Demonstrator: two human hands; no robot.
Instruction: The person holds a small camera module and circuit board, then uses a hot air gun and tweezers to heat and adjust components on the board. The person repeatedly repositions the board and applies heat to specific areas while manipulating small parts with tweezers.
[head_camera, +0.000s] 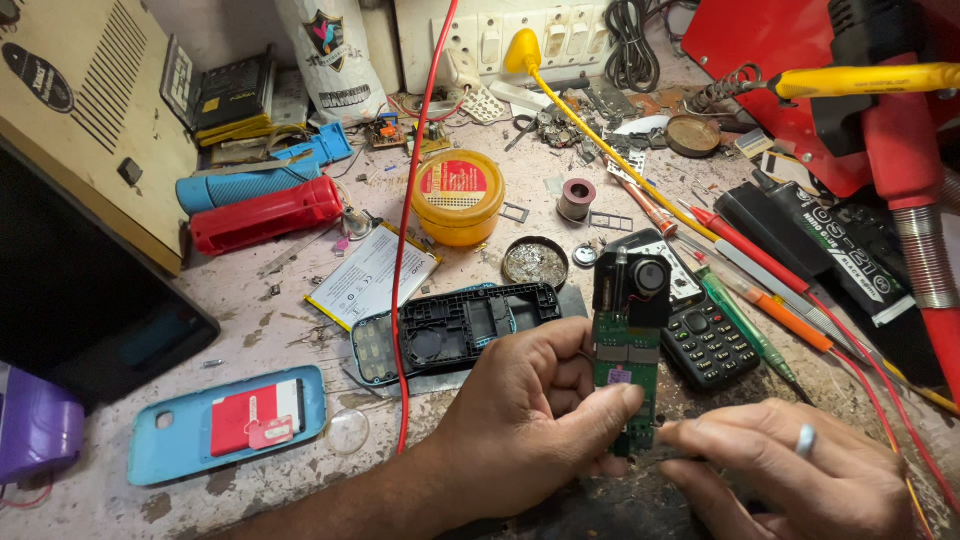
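Head view looks down on a cluttered repair bench. At about five o'clock from the frame's middle, the left hand (535, 405) pinches a green circuit board (628, 345) between thumb and fingertips and holds it upright above the bench, its black camera and speaker block at twelve o'clock. The right hand (790, 470), wearing a ring, comes in from four o'clock with thumb and forefinger pressed together at the board's lower edge; whether they nip a thin tool or a small part I cannot tell.

Several things could go wrong, as I judge it. The board is held only at its lower half, so a sideways push from the right hand could twist it free and drop it onto the black keypad phone (705, 345) just behind it. Bare fingertips lie across exposed contacts, which risks smearing or shorting them. A red wire (405, 290) runs down the bench just at nine o'clock of the left hand, past the black phone frame (470, 325); a snagged wrist could drag it. Solder debris on the bench could foul the board if it is laid down.
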